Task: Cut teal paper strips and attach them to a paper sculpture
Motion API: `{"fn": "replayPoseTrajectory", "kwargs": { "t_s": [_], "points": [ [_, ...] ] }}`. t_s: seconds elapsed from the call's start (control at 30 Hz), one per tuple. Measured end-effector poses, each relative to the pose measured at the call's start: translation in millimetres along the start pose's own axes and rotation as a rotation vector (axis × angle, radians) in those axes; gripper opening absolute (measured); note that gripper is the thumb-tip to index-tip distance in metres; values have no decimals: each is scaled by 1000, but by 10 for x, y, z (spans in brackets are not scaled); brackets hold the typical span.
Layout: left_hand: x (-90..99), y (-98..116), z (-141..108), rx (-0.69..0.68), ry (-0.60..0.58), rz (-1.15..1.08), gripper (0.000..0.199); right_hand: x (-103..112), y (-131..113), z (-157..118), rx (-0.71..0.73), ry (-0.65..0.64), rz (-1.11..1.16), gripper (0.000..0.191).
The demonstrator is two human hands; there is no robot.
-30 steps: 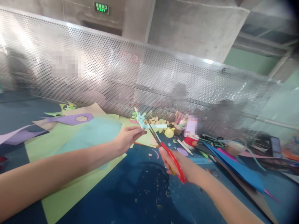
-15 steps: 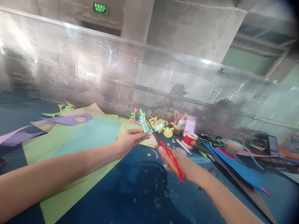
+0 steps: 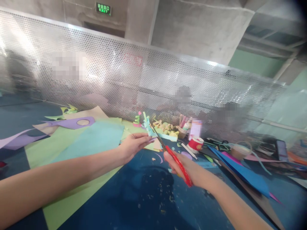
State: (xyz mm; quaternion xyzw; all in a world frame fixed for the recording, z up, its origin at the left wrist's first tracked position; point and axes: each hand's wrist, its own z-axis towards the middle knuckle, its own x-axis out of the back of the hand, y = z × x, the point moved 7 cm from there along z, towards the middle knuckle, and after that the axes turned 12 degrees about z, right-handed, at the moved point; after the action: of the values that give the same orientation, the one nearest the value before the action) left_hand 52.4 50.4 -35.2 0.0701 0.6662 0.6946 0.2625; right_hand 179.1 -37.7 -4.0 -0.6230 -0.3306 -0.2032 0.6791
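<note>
My left hand (image 3: 134, 146) pinches a small light-blue and green paper piece (image 3: 148, 127) with curled, cut parts. Red-handled scissors (image 3: 176, 161) are gripped in my right hand (image 3: 183, 167), their blades pointing up and left at the paper piece. A pale-blue paper strip (image 3: 169, 137) extends to the right just behind the blades. Whether the strip is still joined to the piece I cannot tell. My fingertips partly hide the lower end of the piece.
Large green (image 3: 72, 204) and light-blue paper sheets (image 3: 103, 134) lie left, with a purple cut-out (image 3: 72, 123) behind. A red paper cup (image 3: 195, 144), curled yellow scraps (image 3: 165, 127) and blue sheets (image 3: 242, 171) lie right. A perforated metal panel (image 3: 107, 73) stands behind the table.
The pale-blue strip has dropped from an upward slant to a lower position reaching further right. Both hands and the scissors stay almost in place.
</note>
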Motion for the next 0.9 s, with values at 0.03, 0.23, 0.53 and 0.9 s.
{"fn": "replayPoseTrajectory", "kwargs": {
  "t_s": [0.03, 0.23, 0.53, 0.9],
  "points": [
    [4, -11, -3, 4, 3, 6, 10, -2, -5, -1, -3, -6, -14, 36],
    [11, -64, -19, 11, -25, 62, 21, 6, -25, -11, -7, -3, -24, 39],
    [38, -55, -8, 19, 11, 85, 19, 25, -34, -29, -30, -1, -66, 41],
    [20, -72, -11, 36, 0, 27, 13, 4, 22, 19, 22, 5, 5, 43]
  ]
}}
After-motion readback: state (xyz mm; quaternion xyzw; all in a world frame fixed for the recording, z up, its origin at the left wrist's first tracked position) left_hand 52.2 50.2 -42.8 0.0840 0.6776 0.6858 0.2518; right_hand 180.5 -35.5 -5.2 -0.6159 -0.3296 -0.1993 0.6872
